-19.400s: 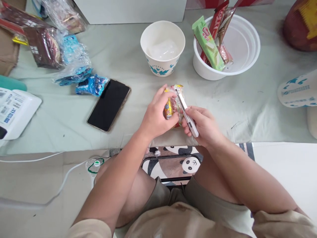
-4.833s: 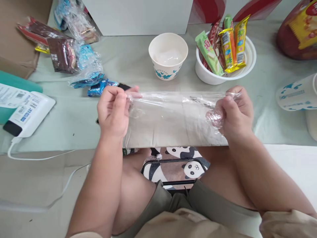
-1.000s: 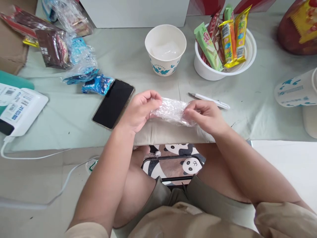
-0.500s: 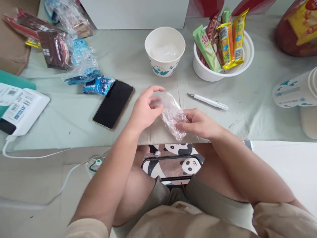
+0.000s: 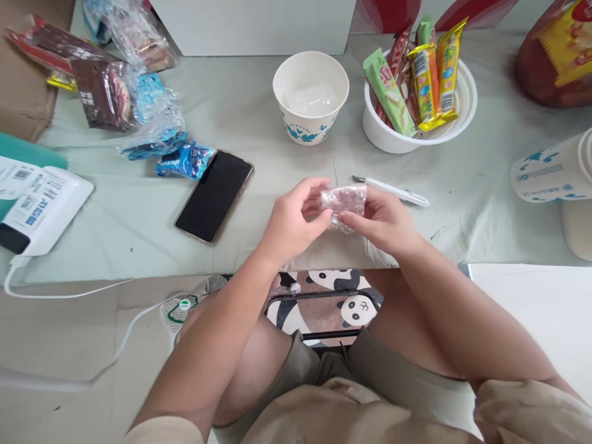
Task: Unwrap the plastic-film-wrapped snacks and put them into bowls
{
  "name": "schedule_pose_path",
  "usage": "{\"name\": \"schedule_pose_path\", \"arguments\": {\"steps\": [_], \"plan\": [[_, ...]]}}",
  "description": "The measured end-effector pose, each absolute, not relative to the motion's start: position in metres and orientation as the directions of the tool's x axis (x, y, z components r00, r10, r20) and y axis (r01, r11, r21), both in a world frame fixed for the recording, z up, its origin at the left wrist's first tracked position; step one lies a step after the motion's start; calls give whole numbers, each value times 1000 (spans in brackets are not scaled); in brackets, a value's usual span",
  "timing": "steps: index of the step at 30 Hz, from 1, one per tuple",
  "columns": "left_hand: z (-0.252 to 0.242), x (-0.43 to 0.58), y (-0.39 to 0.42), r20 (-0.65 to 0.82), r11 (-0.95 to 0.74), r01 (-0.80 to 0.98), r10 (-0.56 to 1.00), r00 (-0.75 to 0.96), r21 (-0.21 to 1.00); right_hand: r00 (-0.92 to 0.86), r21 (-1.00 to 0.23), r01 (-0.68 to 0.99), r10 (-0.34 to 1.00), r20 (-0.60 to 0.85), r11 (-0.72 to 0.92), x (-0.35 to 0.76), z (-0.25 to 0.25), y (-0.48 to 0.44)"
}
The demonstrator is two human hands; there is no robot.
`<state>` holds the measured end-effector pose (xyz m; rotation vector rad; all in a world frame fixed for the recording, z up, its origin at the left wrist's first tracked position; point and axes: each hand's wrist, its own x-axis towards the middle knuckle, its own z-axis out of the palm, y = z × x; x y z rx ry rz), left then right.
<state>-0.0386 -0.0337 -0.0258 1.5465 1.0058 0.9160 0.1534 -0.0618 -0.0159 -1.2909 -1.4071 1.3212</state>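
Note:
A crinkled clear plastic bag (image 5: 348,202), folded into a small bundle, is held between my two hands above the table's front edge. My left hand (image 5: 298,221) pinches its left side, thumb to the front. My right hand (image 5: 387,219) grips the right side, with its thumb pressed on the front face. Whether anything lies inside the plastic I cannot tell. Just behind my right hand lies a white utility knife (image 5: 398,192), its blade end to the left. Beyond the hands stands a paper bowl (image 5: 311,123) with a blue leaf print.
A black phone (image 5: 214,196) lies left of my hands. Wrapped snacks (image 5: 104,92) are heaped at the back left. A white plastic bowl (image 5: 393,140) of snack bars stands back right, near paper cups (image 5: 546,169). A white device (image 5: 50,203) trails a cable at the left.
The plastic bag has gone from long and slanting to a shorter, folded bundle. My left hand has moved right and down onto it; my right hand has shifted right and slightly up.

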Motion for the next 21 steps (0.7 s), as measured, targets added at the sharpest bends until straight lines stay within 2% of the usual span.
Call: {"name": "schedule_pose_path", "arguments": {"steps": [3, 6, 8, 10, 13, 18, 21], "plan": [[-29, -37, -28, -18, 2, 57, 959, 281, 998, -25, -970, 238, 998, -57, -49, 150, -22, -61], [-28, -35, -22, -51, 60, -33, 975, 216, 998, 85, -975, 219, 996, -22, -40, 148, -27, -61], [-26, -36, -20, -79, 106, -103, 968, 237, 989, 144, -983, 186, 989, 24, -3, 147, -27, -60], [-23, -37, -20, -86, 144, -161, 942, 323, 976, 63, -995, 96, 998, -5, -11, 146, -25, -60], [-22, -38, -22, -92, 178, -152, 888, 451, 972, -68, -993, -8, 991, -113, -114, 146, -22, -60], [-23, -39, -23, -161, 223, -74, 862, 481, 972, 118, -997, 33, 991, -68, -72, 145, -22, -62], [-22, -40, -19, -152, 216, -71, 851, 503, 974, 102, -992, 122, 994, -29, -42, 145, -23, -65]]}}
